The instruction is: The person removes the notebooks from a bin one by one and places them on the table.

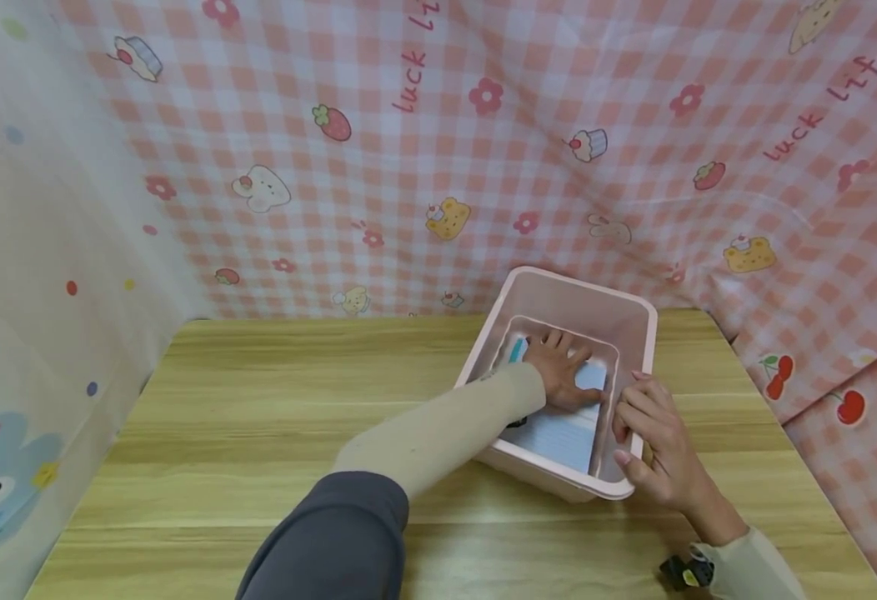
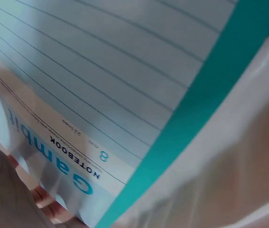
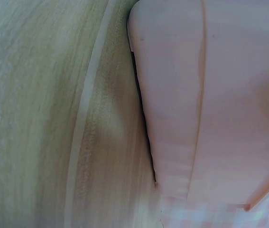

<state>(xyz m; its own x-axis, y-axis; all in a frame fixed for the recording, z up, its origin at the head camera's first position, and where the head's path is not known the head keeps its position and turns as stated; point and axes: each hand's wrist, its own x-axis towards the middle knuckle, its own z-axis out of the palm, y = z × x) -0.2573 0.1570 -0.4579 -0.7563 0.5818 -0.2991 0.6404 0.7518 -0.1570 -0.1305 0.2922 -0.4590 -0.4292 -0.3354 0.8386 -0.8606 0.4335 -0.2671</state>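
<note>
A pink plastic bin [image 1: 577,292] stands at the right back of the table. A light blue lined notebook [image 1: 562,440] lies inside on its floor. My left hand [image 1: 558,375] reaches into the bin with fingers spread, palm down on the notebook. In the left wrist view the notebook [image 2: 106,61] shows a teal spine strip and the word "Gambit"; part of the left hand [image 2: 6,190] is at its edge. My right hand [image 1: 659,442] grips the bin's right rim, thumb outside. The right wrist view shows the bin's outer wall [image 3: 172,104] against the table.
The wooden table [image 1: 258,400] stretches out left of the bin. A pink checked curtain [image 1: 333,167] hangs close behind it, with more cloth at both sides. A small black device [image 1: 686,573] is at the right wrist.
</note>
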